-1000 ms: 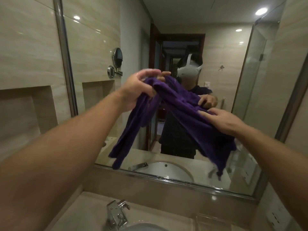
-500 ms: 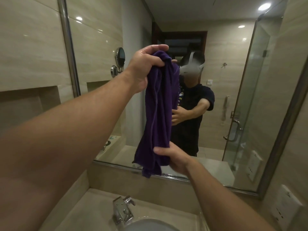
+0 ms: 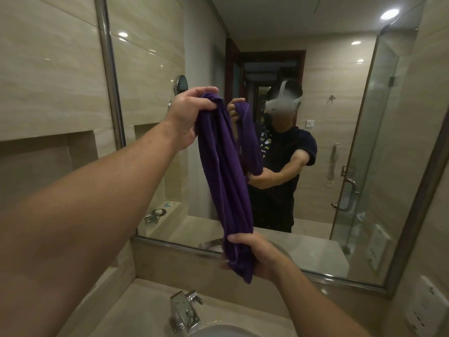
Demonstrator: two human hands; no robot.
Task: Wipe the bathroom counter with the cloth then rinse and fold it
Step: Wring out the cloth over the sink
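A purple cloth (image 3: 224, 176) hangs bunched into a long vertical roll in front of the mirror, above the sink. My left hand (image 3: 192, 113) grips its top end, held up high. My right hand (image 3: 257, 256) grips its bottom end, with the cloth's tip poking out below my fingers. The beige counter (image 3: 145, 310) lies below, with the chrome faucet (image 3: 184, 310) at its middle and the white basin rim (image 3: 218, 333) at the bottom edge.
A large framed mirror (image 3: 315, 215) fills the wall ahead and reflects a person, a glass shower door and a doorway. A recessed tiled niche (image 3: 48, 166) is on the left wall. A white wall socket (image 3: 427, 310) sits at the lower right.
The cloth went from spread slantwise between both hands to a gathered vertical bundle. My right hand dropped to the bottom end and now closes round it. My left hand stays high.
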